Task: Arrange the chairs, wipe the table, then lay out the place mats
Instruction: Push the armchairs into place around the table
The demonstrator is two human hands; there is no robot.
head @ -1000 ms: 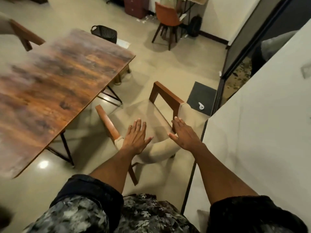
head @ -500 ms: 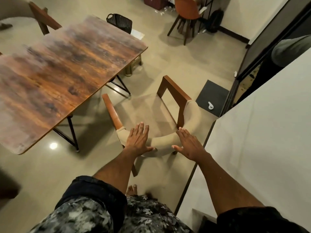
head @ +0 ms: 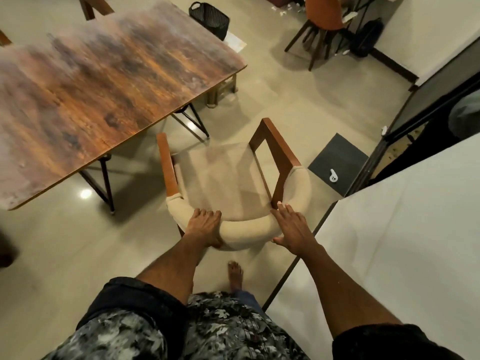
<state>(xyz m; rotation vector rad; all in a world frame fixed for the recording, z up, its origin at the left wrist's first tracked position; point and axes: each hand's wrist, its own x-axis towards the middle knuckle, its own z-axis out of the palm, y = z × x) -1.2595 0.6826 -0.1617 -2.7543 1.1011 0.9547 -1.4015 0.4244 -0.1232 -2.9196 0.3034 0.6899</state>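
Observation:
A beige padded armchair (head: 228, 178) with brown wooden arms stands on the floor below me, its seat facing the wooden table (head: 104, 87) at the left. My left hand (head: 205, 227) grips the curved padded backrest (head: 246, 229), fingers curled over the top and thumb under it. My right hand (head: 291, 227) lies on the backrest's right end with its fingers straight and the thumb spread out. The chair stands a short way off the table's near edge.
A white partition wall (head: 389, 229) runs close along the chair's right. A dark mat (head: 337, 159) with a white controller lies beyond it. An orange chair (head: 322, 19) and a black basket (head: 210, 19) stand at the back. Another chair's wooden arm (head: 93, 6) shows behind the table.
Both hands came down from hovering above the chair onto its backrest. My left hand has closed around the padding; my view moved closer over the chair.

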